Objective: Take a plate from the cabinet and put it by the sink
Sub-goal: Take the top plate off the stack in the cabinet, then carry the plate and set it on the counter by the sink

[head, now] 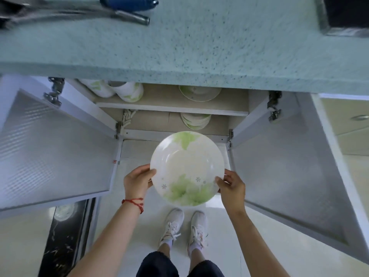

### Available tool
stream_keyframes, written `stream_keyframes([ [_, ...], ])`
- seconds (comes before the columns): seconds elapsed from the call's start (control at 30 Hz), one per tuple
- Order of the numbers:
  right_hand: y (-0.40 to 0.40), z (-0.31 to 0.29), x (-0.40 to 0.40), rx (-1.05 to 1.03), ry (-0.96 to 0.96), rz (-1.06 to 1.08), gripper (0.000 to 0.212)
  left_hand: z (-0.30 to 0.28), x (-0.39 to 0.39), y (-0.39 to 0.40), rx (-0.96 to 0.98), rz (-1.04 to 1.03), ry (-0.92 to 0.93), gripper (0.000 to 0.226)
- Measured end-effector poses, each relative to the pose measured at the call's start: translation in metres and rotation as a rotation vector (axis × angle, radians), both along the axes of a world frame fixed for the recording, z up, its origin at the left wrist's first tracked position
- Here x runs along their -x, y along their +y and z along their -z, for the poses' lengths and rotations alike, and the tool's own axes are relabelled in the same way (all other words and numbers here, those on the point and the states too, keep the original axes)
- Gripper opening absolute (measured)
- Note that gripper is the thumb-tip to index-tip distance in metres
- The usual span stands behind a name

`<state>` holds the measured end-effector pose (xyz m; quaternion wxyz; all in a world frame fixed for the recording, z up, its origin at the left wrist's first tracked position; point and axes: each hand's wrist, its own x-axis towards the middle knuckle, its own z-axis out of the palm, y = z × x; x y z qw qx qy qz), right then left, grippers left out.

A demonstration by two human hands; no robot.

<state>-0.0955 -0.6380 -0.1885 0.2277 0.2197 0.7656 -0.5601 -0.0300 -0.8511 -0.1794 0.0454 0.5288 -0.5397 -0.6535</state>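
I hold the plate (187, 168) level in front of the open cabinet (171, 110), below the counter (199, 56) edge | left hand (137, 181) grips its left rim | right hand (231, 186) grips its right rim | more plates (196, 120) stacked on both shelves

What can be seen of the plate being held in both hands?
The plate is round, white and glossy, ceramic by the look, with a shallow well, green leaf patches at its far and near rim and small grey flowers. It faces up, roughly level, in front of the open cabinet, below counter height. The left hand and right hand grip opposite edges, thumbs on top.
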Motion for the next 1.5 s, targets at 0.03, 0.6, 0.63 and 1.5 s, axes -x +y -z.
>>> stream_keyframes([
  [0.03, 0.001, -0.013, -0.003, -0.001, 0.002, 0.001, 0.032, -0.011, -0.001, 0.000, 0.010, 0.008, 0.004, 0.017],
  [0.6, 0.033, -0.170, -0.030, 0.058, 0.138, 0.167, 0.015, -0.162, 0.002, 0.024, 0.069, 0.227, 0.151, 0.018],
  [0.63, 0.035, -0.175, -0.032, 0.049, 0.146, 0.178, 0.015, -0.167, 0.002, 0.025, 0.068, 0.247, 0.152, 0.018],
  [1.5, 0.170, -0.235, -0.134, -0.010, 0.272, 0.882, 0.031, -0.229, 0.056, 0.195, 0.043, 1.003, 0.308, 0.019],
])
